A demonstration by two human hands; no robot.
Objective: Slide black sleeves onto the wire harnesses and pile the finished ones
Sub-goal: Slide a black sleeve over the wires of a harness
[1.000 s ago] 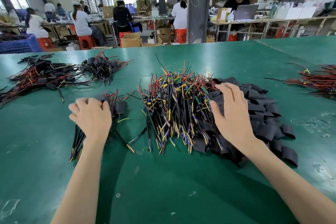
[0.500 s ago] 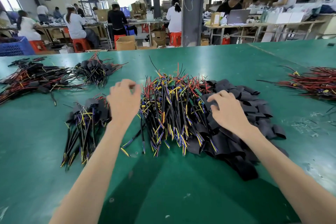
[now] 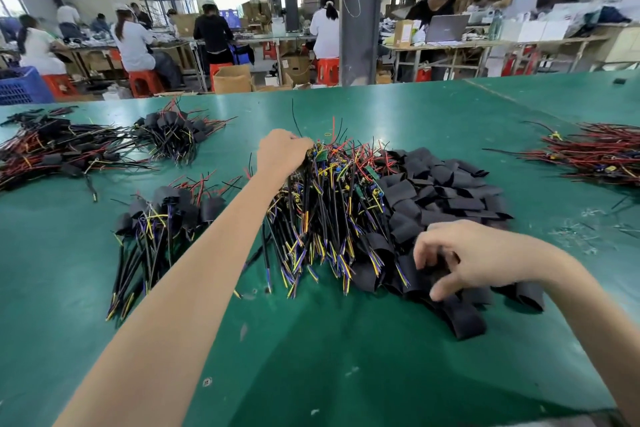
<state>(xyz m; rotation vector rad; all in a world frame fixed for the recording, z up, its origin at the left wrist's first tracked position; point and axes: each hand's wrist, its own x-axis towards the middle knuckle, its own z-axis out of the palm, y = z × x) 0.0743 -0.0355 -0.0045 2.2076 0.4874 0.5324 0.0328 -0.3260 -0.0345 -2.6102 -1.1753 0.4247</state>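
Head view: left hand (image 3: 282,152) clutches wires at the harness pile's (image 3: 332,204) far edge; right hand (image 3: 478,258) pinches a black sleeve (image 3: 431,272) near the front edge; green table (image 3: 311,357) lies before both.

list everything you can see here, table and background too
table: one, green, fills the foreground
unsleeved harnesses: one big pile, multicoloured wires, centre
black sleeves: one heap, black, right of that pile
sleeved harnesses: one small pile, black-capped, left of centre
far harness piles: two, red and black, far left
red wire pile: one, mostly red, right edge
crate: one, blue, far left background
stools: several, red, background
people: several, at back benches
left hand: grips wires at big pile's far end
right hand: fingers curled over the sleeves, grip unclear
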